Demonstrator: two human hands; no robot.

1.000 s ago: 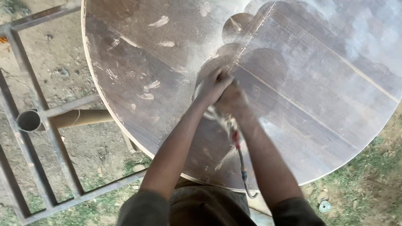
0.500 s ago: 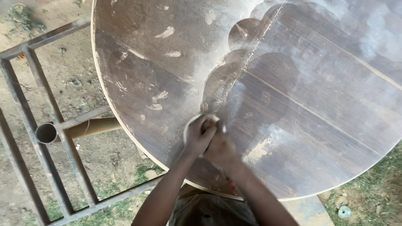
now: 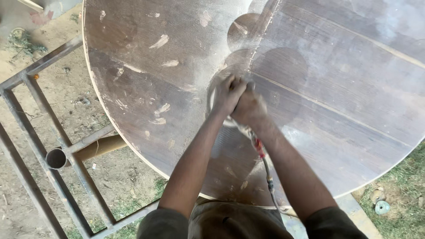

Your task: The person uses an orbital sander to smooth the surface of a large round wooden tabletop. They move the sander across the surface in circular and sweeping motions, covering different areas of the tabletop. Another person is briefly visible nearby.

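Note:
A large round wooden tabletop (image 3: 336, 75), dusty and streaked with pale filler patches, fills most of the head view. Both my hands grip a small power sander (image 3: 220, 116) pressed flat on the wood near the middle. My left hand (image 3: 228, 93) wraps over its top; my right hand (image 3: 249, 107) clasps beside it. Only the pale disc edge shows under my fingers. The tool's cord (image 3: 264, 170), with a red section, trails back between my forearms. Darker round patches of cleaned wood lie just beyond the hands.
A grey metal frame (image 3: 40, 146) with an open pipe end (image 3: 56, 158) stands on bare dirt at the left. Grass and a small round disc (image 3: 381, 207) lie at the lower right. The tabletop's curved edge runs close to my body.
My hands and the sander have moved forward across the tabletop, away from the near edge toward the darker round patches. More dust-free wood shows behind them.

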